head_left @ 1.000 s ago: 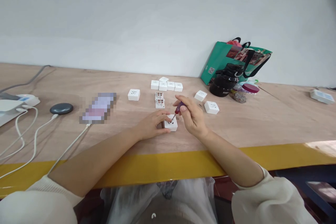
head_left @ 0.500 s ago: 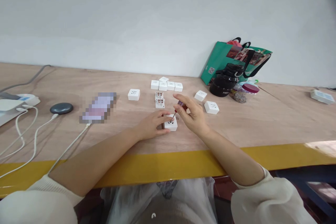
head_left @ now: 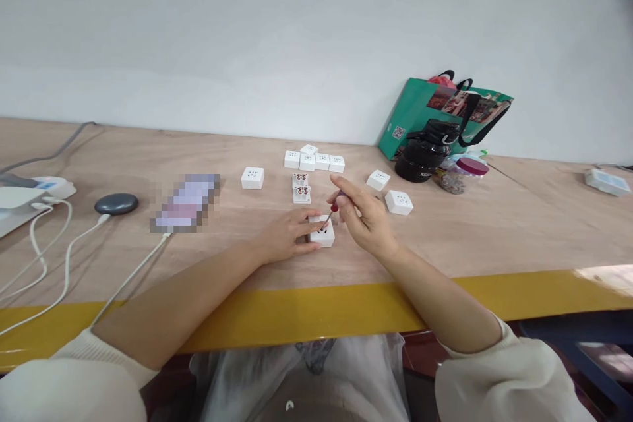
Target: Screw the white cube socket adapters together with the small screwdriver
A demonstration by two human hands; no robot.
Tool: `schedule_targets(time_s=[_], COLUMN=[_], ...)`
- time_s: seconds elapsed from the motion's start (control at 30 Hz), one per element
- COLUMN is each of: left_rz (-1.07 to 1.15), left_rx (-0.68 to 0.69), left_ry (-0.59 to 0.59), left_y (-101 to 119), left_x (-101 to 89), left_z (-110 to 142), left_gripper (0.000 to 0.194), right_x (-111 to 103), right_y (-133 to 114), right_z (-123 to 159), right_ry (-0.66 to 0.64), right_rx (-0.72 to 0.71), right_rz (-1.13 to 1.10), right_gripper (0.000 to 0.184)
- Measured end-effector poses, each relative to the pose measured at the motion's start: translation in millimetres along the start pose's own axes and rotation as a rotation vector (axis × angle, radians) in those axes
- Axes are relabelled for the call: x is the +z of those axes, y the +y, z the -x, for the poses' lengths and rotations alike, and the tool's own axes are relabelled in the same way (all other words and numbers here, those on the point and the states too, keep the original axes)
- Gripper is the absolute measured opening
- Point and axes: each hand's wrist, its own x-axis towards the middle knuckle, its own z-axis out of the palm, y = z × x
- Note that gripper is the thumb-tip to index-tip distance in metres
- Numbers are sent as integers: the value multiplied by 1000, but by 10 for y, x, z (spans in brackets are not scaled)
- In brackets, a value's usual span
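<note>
A white power socket (head_left: 324, 235) lies on the wooden table near its front edge, slotted face up. My left hand (head_left: 287, 235) grips it from the left, fingers around its side and far edge. My right hand (head_left: 366, 219) is closed round a screwdriver (head_left: 334, 208) with a red and purple handle. The screwdriver slants down to the left, its tip at the middle of the socket's face. Just beyond lie two open socket parts (head_left: 301, 194) with copper-coloured contacts inside.
Several white sockets (head_left: 322, 161) stand in a group farther back, one more (head_left: 252, 178) at left and two (head_left: 398, 202) at right. A black flask (head_left: 426, 153), a green bag (head_left: 413, 105) and a jar (head_left: 452, 181) stand back right. A phone (head_left: 185, 203) and cables are at left.
My right hand has shifted slightly right and its grip on the screwdriver handle has changed, with the screwdriver leaning more to the right. My left hand and the socket stay in place.
</note>
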Motion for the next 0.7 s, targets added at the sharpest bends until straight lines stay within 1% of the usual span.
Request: schedule_targets(time_s=[0.1, 0.27, 0.4, 0.57, 0.7], left_rz=[7, 2, -3, 8, 9], left_rx=[2, 17, -5, 3, -24], left_ry=[10, 8, 2, -3, -12], left_y=[-3, -6, 1, 7, 11], left_x=[1, 9, 7, -5, -6], left_z=[2, -2, -1, -5, -8], left_gripper=[38, 39, 39, 39, 40], right_x=[-5, -5, -2, 5, 14], right_y=[8, 15, 25, 46, 46], right_z=[6, 10, 10, 30, 33], right_ry=[17, -27, 21, -8, 34], right_rx=[-6, 1, -13, 31, 5], right_rz=[45, -8, 76, -10, 57], right_gripper=[34, 42, 38, 43, 36])
